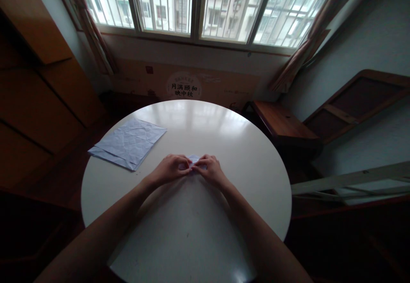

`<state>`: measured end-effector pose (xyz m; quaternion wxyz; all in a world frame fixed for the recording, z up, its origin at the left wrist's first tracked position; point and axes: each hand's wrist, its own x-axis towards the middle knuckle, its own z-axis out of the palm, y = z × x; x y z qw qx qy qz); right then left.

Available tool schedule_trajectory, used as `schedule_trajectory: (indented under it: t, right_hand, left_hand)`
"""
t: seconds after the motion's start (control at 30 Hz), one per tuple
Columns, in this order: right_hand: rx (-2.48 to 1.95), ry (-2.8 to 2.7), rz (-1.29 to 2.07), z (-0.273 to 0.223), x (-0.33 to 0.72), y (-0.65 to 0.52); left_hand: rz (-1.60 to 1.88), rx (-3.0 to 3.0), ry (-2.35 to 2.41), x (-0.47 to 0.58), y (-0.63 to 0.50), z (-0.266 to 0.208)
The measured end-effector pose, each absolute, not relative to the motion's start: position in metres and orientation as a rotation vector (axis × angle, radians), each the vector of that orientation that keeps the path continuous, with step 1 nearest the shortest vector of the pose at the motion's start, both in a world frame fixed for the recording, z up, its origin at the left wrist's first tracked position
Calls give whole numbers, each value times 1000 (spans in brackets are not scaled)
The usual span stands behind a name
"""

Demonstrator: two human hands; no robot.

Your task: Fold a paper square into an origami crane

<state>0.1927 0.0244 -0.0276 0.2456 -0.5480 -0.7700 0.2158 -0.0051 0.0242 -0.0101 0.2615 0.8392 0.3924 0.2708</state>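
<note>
A small piece of folded paper [194, 158], pale bluish white, is between my two hands over the middle of the round white table [256, 172]. My left hand [171, 167] pinches its left side, thumb and fingers closed on it. From the other side my right hand [209, 167] grips it too, and the fingertips of both hands nearly meet. Much of the paper is hidden behind the fingers, so its exact shape cannot be made out.
Creased sheets of paper [128, 142] lie stacked at the table's left edge, a corner overhanging slightly. Beyond the table are a wooden bench [282, 120] at right, a wooden cabinet [57, 95] at left, and a barred window [192, 5] with curtains.
</note>
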Motion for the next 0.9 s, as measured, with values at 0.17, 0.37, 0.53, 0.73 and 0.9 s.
schedule_trajectory:
  t: [0.17, 0.37, 0.53, 0.73, 0.9]
  right_hand:
    - [-1563, -2118, 569, -28, 190, 25]
    - [-1672, -2084, 464, -27, 188, 22]
    - [-1719, -2063, 408, -25, 186, 20]
    - [-1724, -2041, 392, -25, 186, 20]
    - [-1718, -2017, 384, -27, 187, 20]
  left_hand:
    - [787, 2243, 1131, -2, 29, -20]
    - [832, 2199, 1193, 1, 32, -26]
    - [876, 2246, 1189, 5, 32, -28]
    - [897, 2307, 1155, 6, 31, -28]
    - [873, 2339, 1171, 4, 31, -30]
